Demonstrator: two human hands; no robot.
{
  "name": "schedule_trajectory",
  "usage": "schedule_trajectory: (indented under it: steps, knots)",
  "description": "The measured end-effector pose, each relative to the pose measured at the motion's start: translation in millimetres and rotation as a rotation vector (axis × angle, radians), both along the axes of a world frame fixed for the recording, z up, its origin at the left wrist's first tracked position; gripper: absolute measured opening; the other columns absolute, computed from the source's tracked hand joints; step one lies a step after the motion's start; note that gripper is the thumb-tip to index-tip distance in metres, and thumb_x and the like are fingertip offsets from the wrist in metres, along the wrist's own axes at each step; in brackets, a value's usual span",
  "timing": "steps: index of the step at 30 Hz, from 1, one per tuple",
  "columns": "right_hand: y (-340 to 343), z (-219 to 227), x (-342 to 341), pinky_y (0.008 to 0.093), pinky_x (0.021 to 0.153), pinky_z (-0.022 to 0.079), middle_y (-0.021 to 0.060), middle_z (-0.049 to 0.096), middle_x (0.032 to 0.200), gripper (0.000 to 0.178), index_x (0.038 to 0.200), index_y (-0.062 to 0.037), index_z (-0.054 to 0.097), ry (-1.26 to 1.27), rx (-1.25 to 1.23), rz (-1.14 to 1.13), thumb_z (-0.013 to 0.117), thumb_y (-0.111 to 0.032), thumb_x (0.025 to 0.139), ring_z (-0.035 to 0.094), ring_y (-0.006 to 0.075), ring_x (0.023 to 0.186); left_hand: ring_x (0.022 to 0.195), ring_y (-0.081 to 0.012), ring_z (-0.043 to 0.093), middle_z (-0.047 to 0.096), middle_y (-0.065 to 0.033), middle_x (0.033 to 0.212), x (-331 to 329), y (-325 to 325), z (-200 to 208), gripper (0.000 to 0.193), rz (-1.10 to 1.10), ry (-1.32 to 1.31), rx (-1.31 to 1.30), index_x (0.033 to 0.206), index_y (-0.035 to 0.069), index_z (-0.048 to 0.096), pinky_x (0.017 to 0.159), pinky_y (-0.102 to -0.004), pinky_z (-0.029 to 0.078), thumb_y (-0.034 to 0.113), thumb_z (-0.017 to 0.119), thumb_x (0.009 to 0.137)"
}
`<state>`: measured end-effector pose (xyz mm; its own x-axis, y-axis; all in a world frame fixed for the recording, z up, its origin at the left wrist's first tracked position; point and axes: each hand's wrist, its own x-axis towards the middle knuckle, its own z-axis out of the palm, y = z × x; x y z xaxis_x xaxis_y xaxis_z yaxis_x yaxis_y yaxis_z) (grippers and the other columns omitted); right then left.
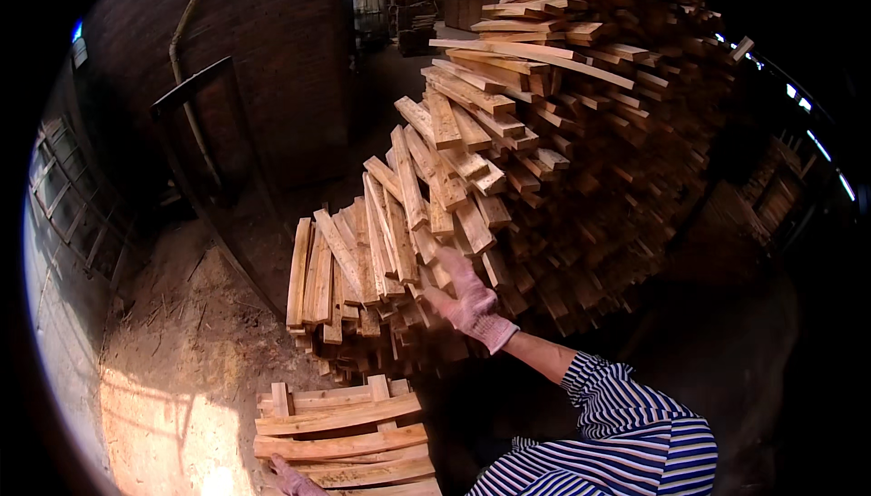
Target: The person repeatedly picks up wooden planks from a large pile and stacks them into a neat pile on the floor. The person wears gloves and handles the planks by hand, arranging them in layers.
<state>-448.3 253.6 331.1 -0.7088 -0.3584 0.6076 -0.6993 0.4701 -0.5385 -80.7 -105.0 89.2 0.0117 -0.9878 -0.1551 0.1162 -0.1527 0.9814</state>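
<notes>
My right hand (467,301), in a pinkish knit glove, reaches out to the near face of a big heap of sawn wooden slats (399,233). Its fingers are apart, slightly blurred, and nothing shows in its grasp; whether it touches the slat ends I cannot tell. At the lower edge my left hand (295,480), also gloved and partly cut off, lies with its fingers stretched over the left side of a small crosswise stack of slats (340,446). Several slats run side by side there, over and under two crosspieces.
A dark upright frame (218,169) leans left of the heap, before a brick wall (281,60) with a pipe (179,38). Sunlit dirt floor (172,414) with scraps lies at lower left. More stacked wood (417,29) stands far back.
</notes>
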Motion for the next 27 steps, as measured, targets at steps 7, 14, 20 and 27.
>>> schedule_trajectory:
  steps: [7,14,20,27]
  knots:
    - [90,154,-226,0.0442,0.109,0.043,0.0201,0.051,0.143,0.065,0.143,-0.0035,0.048,0.388,-0.002,-0.481,0.072,-0.033,0.090,0.050,0.0385,0.131,0.124,-0.0251,0.062,0.057,-0.0176,0.143,-389,102,218,0.049,-1.064,0.222,-0.278,0.144,0.008,0.050,0.094,-0.0362,0.059,0.034,0.056,0.104]
    - [30,249,-295,0.0489,0.109,0.040,0.0303,0.054,0.139,0.090,0.153,-0.0091,0.034,-0.422,0.152,-0.456,0.064,-0.063,0.088,0.054,0.0421,0.129,0.127,-0.0372,0.054,0.036,-0.0256,0.155,-633,152,332,0.097,-1.512,0.342,0.272,0.156,0.011,0.027,0.097,-0.0512,0.047,0.068,0.065,0.087]
    - [-15,231,-308,0.0443,0.078,0.054,0.0227,0.062,0.108,0.054,0.129,-0.0035,0.049,-0.381,0.339,-0.246,0.054,-0.046,0.096,0.063,0.0273,0.099,0.141,-0.0333,0.044,0.052,-0.0135,0.149,-692,150,375,0.094,-1.704,0.525,0.191,0.156,0.018,0.036,0.114,-0.0586,0.035,0.074,0.063,0.085]
    - [-60,275,-270,0.0514,0.063,0.054,0.0177,0.070,0.097,0.055,0.119,-0.0082,0.066,-0.114,1.121,-0.346,0.043,-0.055,0.099,0.071,0.0283,0.088,0.114,-0.0275,0.066,0.064,-0.0155,0.132,-698,133,375,0.069,-1.772,0.151,0.090,0.144,0.007,0.048,0.099,-0.0426,0.055,0.058,0.057,0.098]
